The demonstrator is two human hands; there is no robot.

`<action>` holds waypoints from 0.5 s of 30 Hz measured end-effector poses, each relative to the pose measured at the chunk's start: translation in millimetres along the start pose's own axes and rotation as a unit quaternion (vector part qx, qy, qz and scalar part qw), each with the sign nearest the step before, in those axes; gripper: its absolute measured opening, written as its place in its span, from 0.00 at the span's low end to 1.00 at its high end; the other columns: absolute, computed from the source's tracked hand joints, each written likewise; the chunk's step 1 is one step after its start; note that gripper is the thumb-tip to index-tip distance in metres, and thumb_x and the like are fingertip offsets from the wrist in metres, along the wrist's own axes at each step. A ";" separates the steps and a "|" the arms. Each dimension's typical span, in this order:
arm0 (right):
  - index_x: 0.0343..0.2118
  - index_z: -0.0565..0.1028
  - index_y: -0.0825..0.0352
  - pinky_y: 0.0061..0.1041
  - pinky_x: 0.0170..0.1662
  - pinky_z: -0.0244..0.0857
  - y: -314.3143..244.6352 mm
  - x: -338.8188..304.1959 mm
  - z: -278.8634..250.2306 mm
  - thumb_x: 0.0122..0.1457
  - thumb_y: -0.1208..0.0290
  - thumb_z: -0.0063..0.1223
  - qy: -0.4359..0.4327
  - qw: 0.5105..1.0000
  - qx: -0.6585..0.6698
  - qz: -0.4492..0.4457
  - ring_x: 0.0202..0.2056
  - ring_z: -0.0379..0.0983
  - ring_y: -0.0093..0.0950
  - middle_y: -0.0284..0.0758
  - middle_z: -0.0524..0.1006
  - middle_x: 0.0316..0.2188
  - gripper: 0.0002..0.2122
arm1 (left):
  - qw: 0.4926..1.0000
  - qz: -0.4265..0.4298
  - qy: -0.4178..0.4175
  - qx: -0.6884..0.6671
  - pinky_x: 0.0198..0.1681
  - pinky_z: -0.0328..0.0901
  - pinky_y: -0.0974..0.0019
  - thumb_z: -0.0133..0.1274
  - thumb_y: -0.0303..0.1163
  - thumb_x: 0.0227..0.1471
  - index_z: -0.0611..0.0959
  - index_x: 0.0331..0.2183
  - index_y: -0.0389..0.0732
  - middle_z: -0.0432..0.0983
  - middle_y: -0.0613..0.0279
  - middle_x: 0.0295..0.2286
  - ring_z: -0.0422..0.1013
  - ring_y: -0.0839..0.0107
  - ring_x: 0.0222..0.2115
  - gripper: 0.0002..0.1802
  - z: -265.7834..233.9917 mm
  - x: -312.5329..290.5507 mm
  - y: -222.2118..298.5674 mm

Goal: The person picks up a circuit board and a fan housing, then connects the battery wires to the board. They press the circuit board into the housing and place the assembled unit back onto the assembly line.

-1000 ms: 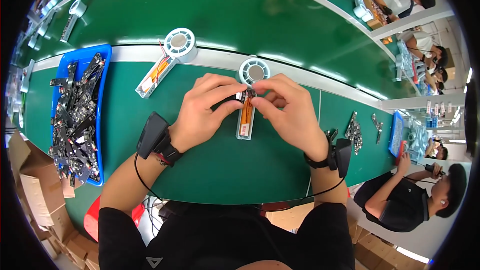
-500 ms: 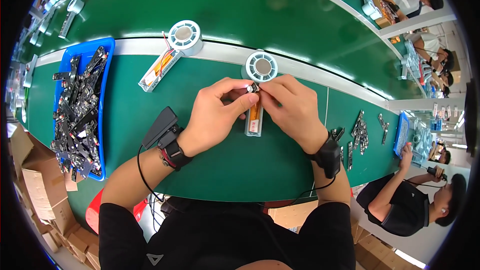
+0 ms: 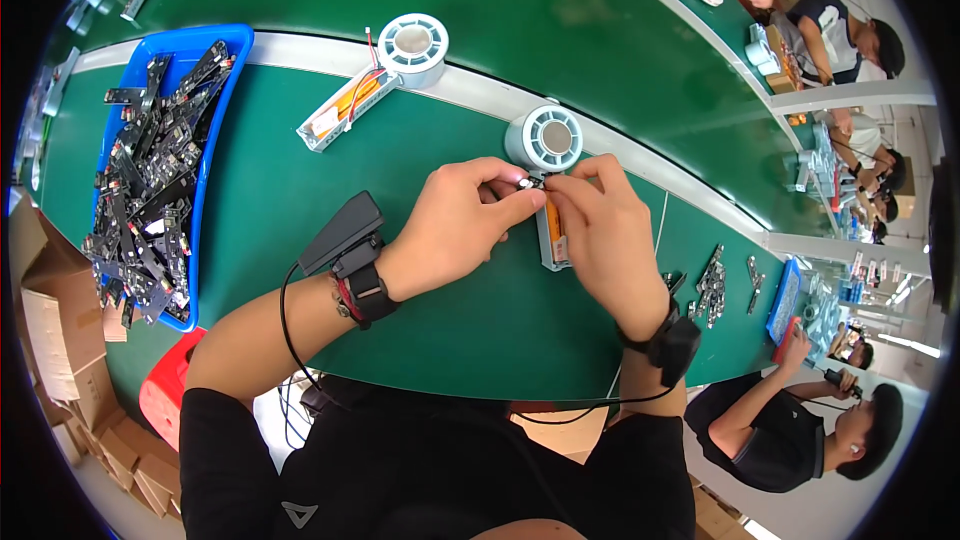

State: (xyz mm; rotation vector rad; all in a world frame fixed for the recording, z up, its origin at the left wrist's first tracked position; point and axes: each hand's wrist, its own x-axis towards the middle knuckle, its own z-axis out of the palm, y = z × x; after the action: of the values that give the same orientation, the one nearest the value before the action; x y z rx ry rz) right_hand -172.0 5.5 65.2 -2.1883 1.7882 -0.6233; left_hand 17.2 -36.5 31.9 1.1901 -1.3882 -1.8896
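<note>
My left hand (image 3: 455,225) pinches a small dark circuit board (image 3: 533,183) with a white part on it between thumb and forefinger. My right hand (image 3: 608,235) is closed at the board's right end; its fingertips hide what they grip. Beneath them lies a light grey-blue handheld fan housing, its round slotted head (image 3: 548,138) pointing away from me. An orange battery (image 3: 552,223) shows in its open handle (image 3: 556,262), partly covered by my right hand. Farther left rests a second fan housing (image 3: 413,48) with an orange battery (image 3: 355,100) and red and white wires.
A blue tray (image 3: 205,205) heaped with black circuit boards stands at the left. Several loose boards (image 3: 711,285) lie on the green table right of my right hand. A metal rail (image 3: 480,77) crosses behind. Co-workers sit at the right, one near a blue tray (image 3: 786,300).
The view has shifted, so the housings appear farther right or higher. Both hands stay together over the near housing, fingers still pinched at the small board. The right-hand co-worker's hand now holds something red.
</note>
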 end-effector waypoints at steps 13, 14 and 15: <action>0.38 0.82 0.66 0.26 0.26 0.70 20.1 -4.3 25.1 0.59 0.75 0.62 0.121 0.993 -0.001 -0.014 0.26 0.78 0.28 0.34 0.78 0.33 0.05 | 0.995 -0.032 -0.048 -0.076 0.20 0.68 0.75 0.58 0.34 0.62 0.81 0.45 0.30 0.77 0.64 0.29 0.75 0.78 0.25 0.16 -3.5 5.9 1.6; 0.38 0.82 0.66 0.26 0.26 0.70 18.0 -5.6 23.7 0.59 0.75 0.62 0.121 0.993 -0.001 -0.014 0.26 0.78 0.28 0.34 0.78 0.33 0.05 | 0.994 -0.031 -0.041 -0.094 0.21 0.69 0.74 0.58 0.34 0.62 0.81 0.45 0.30 0.77 0.64 0.30 0.75 0.78 0.25 0.16 -2.9 6.1 -0.2; 0.38 0.82 0.66 0.27 0.27 0.71 12.7 -7.6 19.8 0.59 0.74 0.62 0.103 0.994 -0.037 -0.024 0.27 0.78 0.29 0.34 0.78 0.34 0.06 | 0.993 -0.030 -0.034 -0.111 0.21 0.69 0.74 0.58 0.34 0.63 0.80 0.46 0.31 0.77 0.63 0.30 0.75 0.77 0.26 0.16 -2.2 6.4 -2.0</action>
State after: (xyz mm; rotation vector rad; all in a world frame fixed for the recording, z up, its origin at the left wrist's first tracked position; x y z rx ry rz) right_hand -174.9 8.6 40.9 -2.2958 1.8908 -0.8349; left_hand 16.2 -42.0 27.6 1.0773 -1.1500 -2.0816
